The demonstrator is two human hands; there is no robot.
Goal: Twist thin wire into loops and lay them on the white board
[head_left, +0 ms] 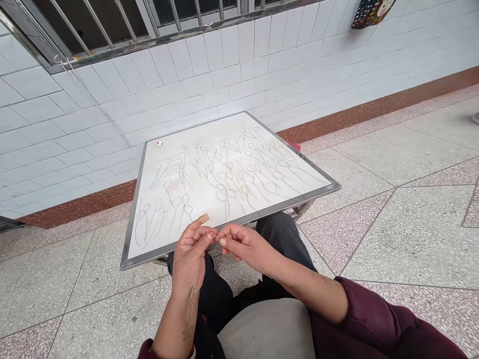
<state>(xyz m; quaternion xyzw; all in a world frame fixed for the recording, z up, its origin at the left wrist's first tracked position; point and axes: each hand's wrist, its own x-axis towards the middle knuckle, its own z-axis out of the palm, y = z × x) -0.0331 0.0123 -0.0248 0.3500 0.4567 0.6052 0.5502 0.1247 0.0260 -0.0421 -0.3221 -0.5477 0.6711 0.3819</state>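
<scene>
Close together at the table's near edge, my two hands pinch a thin reddish wire or thread. My left hand (191, 257) is closed on it between thumb and fingertips, with a tan strip of tape (204, 218) around one raised finger. Touching or almost touching those fingertips, my right hand (249, 247) grips the same thin strand (214, 236). Most of the strand is hidden by the fingers. Beyond the hands, many thin dark wires with looped ends (220, 188) lie spread over the white tabletop (198, 199).
The square table has a grey metal rim (130, 219) and stands against a white tiled wall (187, 75). A small white and red object (159, 144) sits at its far left corner. Barred windows (112, 25) and a patterned bag (370, 12) are above. My knees (288, 239) reach under the edge.
</scene>
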